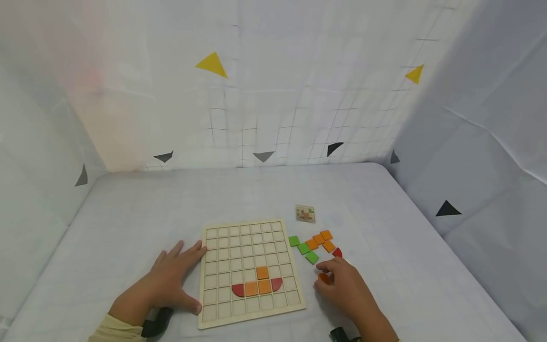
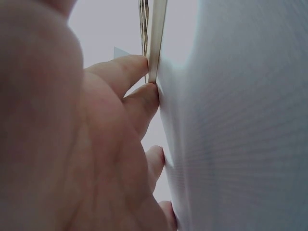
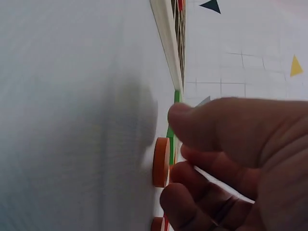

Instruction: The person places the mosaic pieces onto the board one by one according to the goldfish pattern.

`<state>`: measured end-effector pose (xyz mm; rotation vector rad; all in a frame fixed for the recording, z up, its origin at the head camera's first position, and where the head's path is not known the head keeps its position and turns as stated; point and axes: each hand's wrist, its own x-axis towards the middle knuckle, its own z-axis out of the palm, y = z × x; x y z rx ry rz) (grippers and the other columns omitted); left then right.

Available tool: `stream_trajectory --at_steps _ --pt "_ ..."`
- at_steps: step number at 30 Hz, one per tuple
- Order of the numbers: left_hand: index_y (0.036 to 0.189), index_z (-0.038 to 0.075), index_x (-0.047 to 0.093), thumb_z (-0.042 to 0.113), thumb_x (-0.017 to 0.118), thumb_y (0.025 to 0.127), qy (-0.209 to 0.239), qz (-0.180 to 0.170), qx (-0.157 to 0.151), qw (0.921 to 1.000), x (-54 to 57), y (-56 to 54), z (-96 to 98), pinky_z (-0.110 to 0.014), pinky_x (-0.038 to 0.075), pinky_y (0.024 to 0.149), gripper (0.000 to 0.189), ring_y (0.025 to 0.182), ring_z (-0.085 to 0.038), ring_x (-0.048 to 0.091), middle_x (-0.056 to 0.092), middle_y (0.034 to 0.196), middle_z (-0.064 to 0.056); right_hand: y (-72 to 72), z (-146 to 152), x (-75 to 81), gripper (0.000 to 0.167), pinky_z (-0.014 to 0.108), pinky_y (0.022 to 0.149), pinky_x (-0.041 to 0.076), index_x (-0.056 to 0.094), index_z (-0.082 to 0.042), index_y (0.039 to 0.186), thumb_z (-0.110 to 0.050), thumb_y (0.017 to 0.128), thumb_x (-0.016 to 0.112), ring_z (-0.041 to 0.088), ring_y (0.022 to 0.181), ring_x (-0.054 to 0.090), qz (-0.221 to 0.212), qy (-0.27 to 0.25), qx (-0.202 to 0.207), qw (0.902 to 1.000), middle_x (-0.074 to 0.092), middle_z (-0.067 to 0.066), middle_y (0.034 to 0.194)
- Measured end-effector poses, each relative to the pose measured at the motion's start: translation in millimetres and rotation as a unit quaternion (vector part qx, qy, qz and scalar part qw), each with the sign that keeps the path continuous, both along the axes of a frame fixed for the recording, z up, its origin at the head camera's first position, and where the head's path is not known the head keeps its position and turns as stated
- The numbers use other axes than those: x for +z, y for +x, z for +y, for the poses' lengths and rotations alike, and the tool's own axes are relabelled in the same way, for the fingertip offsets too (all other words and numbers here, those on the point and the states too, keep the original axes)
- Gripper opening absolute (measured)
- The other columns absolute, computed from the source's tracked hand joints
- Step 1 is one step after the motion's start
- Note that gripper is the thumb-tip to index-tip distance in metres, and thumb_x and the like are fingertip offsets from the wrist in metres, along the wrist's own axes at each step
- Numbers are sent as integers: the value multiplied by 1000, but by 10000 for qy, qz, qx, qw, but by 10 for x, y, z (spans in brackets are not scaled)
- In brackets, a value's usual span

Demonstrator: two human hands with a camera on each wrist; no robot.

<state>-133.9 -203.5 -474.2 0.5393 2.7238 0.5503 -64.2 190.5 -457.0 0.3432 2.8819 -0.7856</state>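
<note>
A wooden grid board (image 1: 223, 242) lies on the table, with three orange squares (image 1: 251, 289) and two red quarter-round pieces (image 1: 238, 290) set in its lower cells. My left hand (image 1: 171, 278) steadies its left side, fingers spread and fingertips right at the edge, as the left wrist view also shows. To the right of the board, my right hand (image 1: 344, 287) hovers low with thumb and fingers loosely bent around an orange piece (image 3: 161, 162). That piece sits at the table surface, and a gap shows between thumb and fingertips in the right wrist view.
Several green squares (image 1: 312, 257) and orange squares (image 1: 326, 235) lie right of the board, along with a red piece (image 1: 337, 252). Behind them is a small patterned card (image 1: 305, 213). White sheeting (image 1: 265, 109) with dark and yellow triangles walls in the table.
</note>
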Motion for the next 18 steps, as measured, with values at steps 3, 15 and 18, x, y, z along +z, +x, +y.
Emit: stream_trajectory --at_steps 3,15,18 --pt "158 22 38 75 89 36 -16 -43 21 10000 5 2 3 -80 6 116 143 154 -51 10 30 167 -6 -5 21 -41 27 34 81 59 76 -16 108 -20 82 83 13 85 57 -43 -32 -127 9999 67 -4 102" --pt "158 24 37 76 88 37 23 -33 38 10000 -27 -8 -8 -79 6 116 142 155 -50 9 30 168 -4 -50 56 -71 23 35 79 59 77 -14 103 -18 81 83 14 82 57 -199 124 -66 9997 66 -2 95" --pt "158 24 38 75 89 36 4 -75 91 9999 -26 -12 -5 -78 5 117 142 155 -49 9 30 168 -4 -56 39 -58 23 36 79 59 77 -13 103 -16 81 82 14 82 57 -248 104 -45 9996 66 -1 94"
